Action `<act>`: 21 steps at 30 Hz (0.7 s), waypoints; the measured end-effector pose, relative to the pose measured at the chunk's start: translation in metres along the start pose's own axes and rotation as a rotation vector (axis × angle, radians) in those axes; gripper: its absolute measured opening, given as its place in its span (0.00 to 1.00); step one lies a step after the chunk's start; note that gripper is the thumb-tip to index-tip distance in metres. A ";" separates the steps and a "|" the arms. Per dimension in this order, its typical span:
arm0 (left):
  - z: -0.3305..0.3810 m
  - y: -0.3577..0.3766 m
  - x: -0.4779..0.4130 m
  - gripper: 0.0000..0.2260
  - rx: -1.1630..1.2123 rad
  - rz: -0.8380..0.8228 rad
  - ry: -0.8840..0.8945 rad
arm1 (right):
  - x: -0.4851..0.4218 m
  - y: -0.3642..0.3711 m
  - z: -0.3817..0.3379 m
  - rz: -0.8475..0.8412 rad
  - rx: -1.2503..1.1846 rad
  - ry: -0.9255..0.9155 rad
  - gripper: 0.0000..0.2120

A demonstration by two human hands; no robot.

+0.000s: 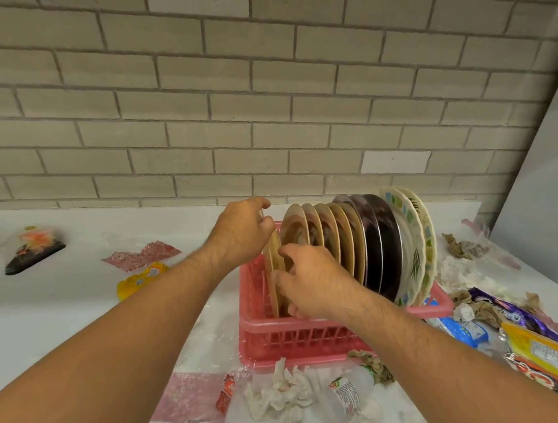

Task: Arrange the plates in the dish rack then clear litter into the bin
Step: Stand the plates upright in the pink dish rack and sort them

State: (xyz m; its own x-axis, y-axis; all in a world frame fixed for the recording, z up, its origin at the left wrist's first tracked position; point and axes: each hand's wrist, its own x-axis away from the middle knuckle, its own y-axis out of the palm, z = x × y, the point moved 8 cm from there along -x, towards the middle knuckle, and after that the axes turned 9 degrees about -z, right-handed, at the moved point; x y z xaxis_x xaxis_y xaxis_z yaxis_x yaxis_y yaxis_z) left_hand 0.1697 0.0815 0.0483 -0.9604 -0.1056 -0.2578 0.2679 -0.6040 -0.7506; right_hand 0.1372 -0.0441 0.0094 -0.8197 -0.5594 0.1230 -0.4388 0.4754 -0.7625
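Note:
A pink plastic dish rack point(270, 336) stands on the white counter and holds several plates upright: tan ones point(328, 237), dark ones point(382, 245) and patterned white ones point(415, 241) at the right. A tan plate point(273, 263) stands on edge in the rack's left end. My left hand point(242, 232) grips its top rim. My right hand point(308, 277) holds its near edge, fingers curled round it. Litter lies around the rack: crumpled white tissues point(283, 393), a small plastic bottle point(348, 393) and snack wrappers point(555, 365).
A yellow wrapper point(140, 279), a pink patterned plastic sheet point(141, 255) and a black tray under clear film point(32, 251) lie on the counter at the left. Brown paper scraps point(464, 247) sit right of the rack. A brick wall backs the counter. No bin is in view.

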 end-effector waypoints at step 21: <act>0.007 0.017 -0.004 0.17 0.221 -0.166 -0.016 | -0.013 0.000 0.007 0.063 -0.065 0.067 0.12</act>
State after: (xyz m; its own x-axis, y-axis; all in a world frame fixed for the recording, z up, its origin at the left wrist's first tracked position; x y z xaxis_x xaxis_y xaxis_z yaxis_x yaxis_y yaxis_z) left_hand 0.1772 0.0661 0.0410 -0.9914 -0.0020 -0.1309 0.0848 -0.7714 -0.6307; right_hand 0.1503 -0.0417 0.0032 -0.8683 -0.4812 0.1203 -0.4069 0.5524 -0.7276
